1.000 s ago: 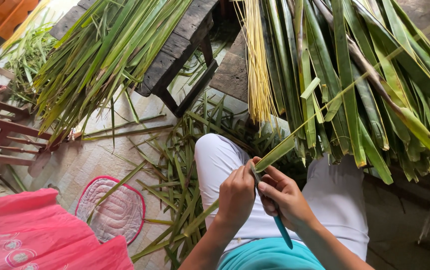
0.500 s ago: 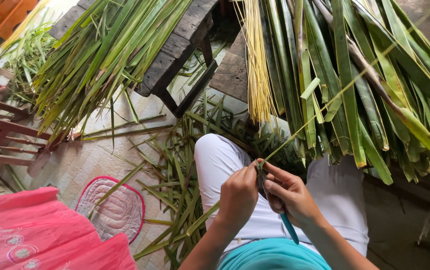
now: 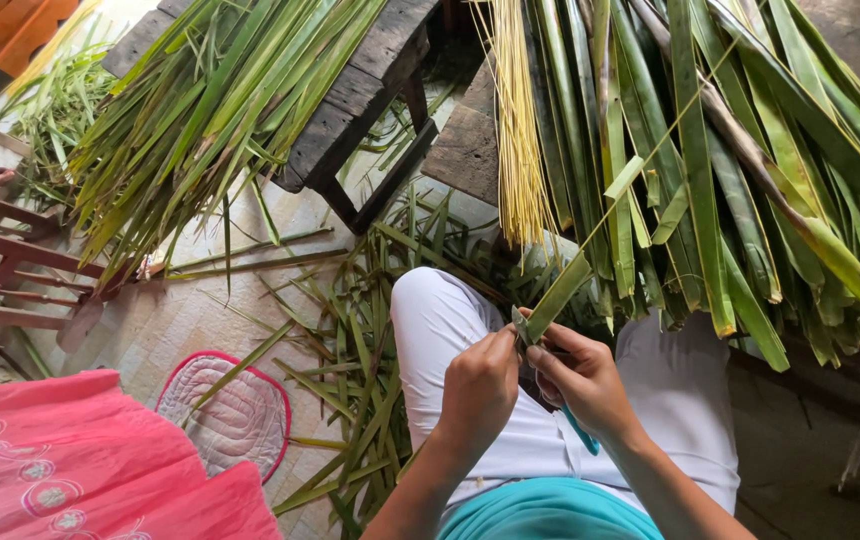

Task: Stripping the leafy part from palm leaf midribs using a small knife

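Since the earlier frames the palm leaf strip (image 3: 557, 296) has swung up, so its broad green end now rises from the hands toward the upper right, with a thin pale midrib (image 3: 650, 155) running on over the hanging leaves. Both hands sit low in the centre of the frame, above the white-clad lap. Left hand (image 3: 480, 385) pinches the strip's lower end between thumb and fingers. Right hand (image 3: 580, 380) is closed around a teal-handled knife (image 3: 580, 430), whose blade is hidden behind the fingers where it meets the leaf.

Judging by the piles, much is done and much remains: a bundle of bare yellow ribs (image 3: 515, 130) hangs at the upper centre, trimmed green scraps (image 3: 360, 360) litter the floor at the left of the lap, yet a heavy sheaf of whole leaves (image 3: 750, 170) waits at the upper right, and more lie on the dark table (image 3: 370, 90) at the upper left.

How far the cut has run along this strip cannot be made out; the rib's far end is lost among the leaves.
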